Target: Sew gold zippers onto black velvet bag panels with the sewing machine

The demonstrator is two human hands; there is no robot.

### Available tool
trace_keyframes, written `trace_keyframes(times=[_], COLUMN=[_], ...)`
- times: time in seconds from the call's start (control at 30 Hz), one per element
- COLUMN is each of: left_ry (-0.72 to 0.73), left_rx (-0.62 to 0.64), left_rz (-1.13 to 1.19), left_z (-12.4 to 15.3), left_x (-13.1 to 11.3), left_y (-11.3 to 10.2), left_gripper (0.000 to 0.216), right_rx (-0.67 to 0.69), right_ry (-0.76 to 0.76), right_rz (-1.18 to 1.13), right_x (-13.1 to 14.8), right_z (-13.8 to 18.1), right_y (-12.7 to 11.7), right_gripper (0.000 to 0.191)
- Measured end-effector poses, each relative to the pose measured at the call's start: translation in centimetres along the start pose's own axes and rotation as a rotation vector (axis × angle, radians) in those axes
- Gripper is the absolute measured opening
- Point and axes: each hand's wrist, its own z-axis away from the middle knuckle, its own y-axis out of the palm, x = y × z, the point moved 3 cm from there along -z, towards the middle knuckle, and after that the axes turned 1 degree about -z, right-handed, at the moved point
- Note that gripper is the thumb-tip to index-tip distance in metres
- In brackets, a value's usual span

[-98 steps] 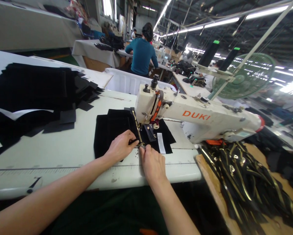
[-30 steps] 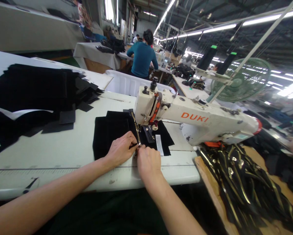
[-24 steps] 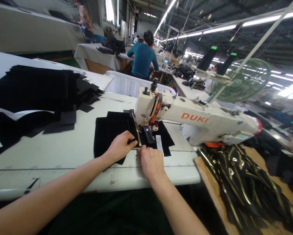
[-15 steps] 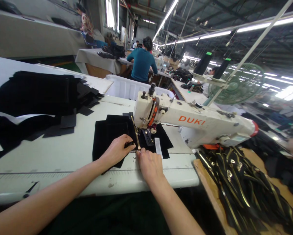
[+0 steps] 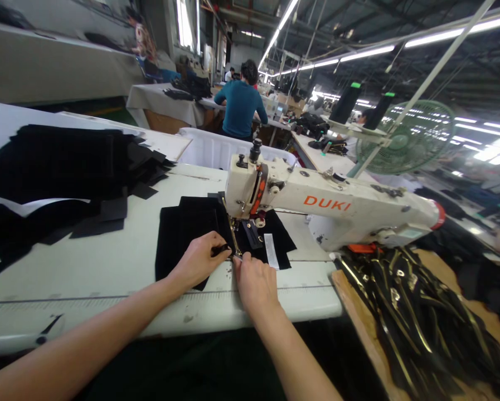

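A zipper (image 5: 232, 231) with gold teeth runs down over black fabric pieces (image 5: 170, 236), beside the presser foot of a white sewing machine (image 5: 291, 192). My left hand (image 5: 199, 257) is closed, thumb and fingers pinching a dark edge of fabric just left of the zipper's near end. Close by, my right hand (image 5: 256, 281) is closed, with thumb and forefinger at the zipper's near end by its metal slider. The fingers partly cover what they hold. To the right of the foot, a pale strip (image 5: 271, 250) lies on the black fabric.
Stacked black fabric pieces (image 5: 66, 161) lie on the table's left side. Zippers with gold teeth (image 5: 421, 317) are heaped on a brown board at right. Behind the machine stands a white plastic bin (image 5: 208, 147); a person in a teal top (image 5: 243, 108) sits beyond it.
The view has shifted slightly. Both hands keep nearly the same hold at the zipper's near end, and the fabric and zipper show hardly any movement.
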Motion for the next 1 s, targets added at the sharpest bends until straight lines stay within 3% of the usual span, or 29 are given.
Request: trace_keyframes(times=[0.27, 0.5, 0.67, 0.77, 0.87, 1.0], left_ry=[-0.001, -0.078, 0.021, 0.130, 0.217, 0.273], left_rx=[-0.003, -0.089, -0.007, 0.032, 0.060, 0.109], left_rz=[0.032, 0.028, -0.035, -0.109, -0.185, -0.259], left_z=[0.0, -0.6, 0.6, 2.0, 3.0, 3.4], left_x=[0.0, 1.1, 0.7, 0.0, -0.7, -1.1], left_y=[0.1, -0.6, -0.5, -0.1, 0.4, 0.8], left_gripper=[0.025, 0.028, 0.026, 0.025, 0.037, 0.044], right_rx=[0.001, 0.005, -0.004, -0.077, -0.129, -0.090], right_ry=[-0.041, -0.127, -0.125, -0.126, -0.272, -0.502], right_rz=[0.007, 0.000, -0.001, -0.019, -0.062, -0.096], right_x=[-0.1, 0.1, -1.9, -4.1, -5.3, -5.3], right_z=[-0.3, -0.5, -0.1, -0.4, -1.5, -2.8], right_y=[-0.3, -0.5, -1.9, -3.3, -3.8, -2.1], right_gripper=[0.030, 0.027, 0.033, 0.037, 0.025, 0.037])
